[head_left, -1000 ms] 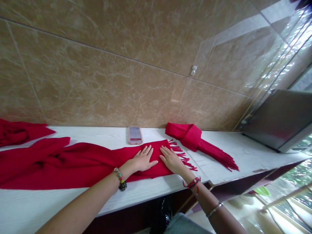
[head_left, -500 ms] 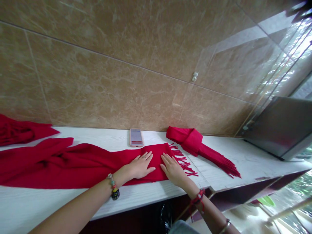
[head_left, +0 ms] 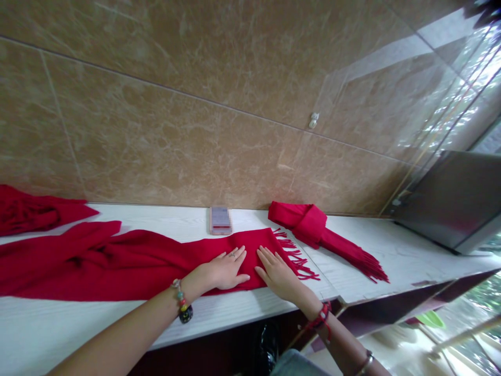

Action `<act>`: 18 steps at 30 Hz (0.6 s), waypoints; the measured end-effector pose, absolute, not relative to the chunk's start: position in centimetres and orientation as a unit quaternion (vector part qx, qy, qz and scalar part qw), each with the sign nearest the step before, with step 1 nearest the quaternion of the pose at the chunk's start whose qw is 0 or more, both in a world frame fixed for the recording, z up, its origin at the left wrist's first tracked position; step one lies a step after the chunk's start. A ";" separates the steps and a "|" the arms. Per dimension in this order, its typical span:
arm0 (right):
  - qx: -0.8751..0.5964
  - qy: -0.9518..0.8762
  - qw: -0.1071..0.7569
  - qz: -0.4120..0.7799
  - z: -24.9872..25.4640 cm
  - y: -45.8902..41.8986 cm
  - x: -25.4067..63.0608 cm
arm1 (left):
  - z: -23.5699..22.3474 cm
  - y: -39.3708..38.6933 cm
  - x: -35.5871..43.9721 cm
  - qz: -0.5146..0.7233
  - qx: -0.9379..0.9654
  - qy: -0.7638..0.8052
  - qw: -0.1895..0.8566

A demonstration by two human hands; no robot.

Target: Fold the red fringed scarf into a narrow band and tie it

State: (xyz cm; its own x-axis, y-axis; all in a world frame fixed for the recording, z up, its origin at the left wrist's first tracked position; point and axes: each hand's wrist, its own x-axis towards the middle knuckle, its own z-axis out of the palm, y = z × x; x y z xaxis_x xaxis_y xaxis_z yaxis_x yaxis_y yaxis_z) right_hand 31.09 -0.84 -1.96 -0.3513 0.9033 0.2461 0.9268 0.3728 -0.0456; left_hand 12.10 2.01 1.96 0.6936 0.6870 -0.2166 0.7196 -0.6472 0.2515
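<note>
A long red scarf (head_left: 129,263) with a fringed end lies stretched along a white counter (head_left: 242,313). Both my hands rest flat on it near the fringe. My left hand (head_left: 226,270), wearing a ring and a beaded bracelet, lies palm down with fingers spread. Just to its right, my right hand (head_left: 276,271) is also flat and open on the cloth, a red cord round its wrist. Neither hand holds anything.
A phone (head_left: 219,220) lies against the marble wall behind the scarf. A second red scarf (head_left: 313,227), knotted, lies to the right, and more red cloth (head_left: 35,213) at the far left. A grey box (head_left: 450,201) stands at the right end.
Both hands stay flat on the scarf end; they have slid slightly, and the view has shifted a little. The scarf lies much as before.
</note>
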 end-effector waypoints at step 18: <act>-0.544 -0.820 0.175 -0.042 -0.3 -1.0 29.3 | 3.9 1.5 9.8 -0.087 0.903 0.385 0.172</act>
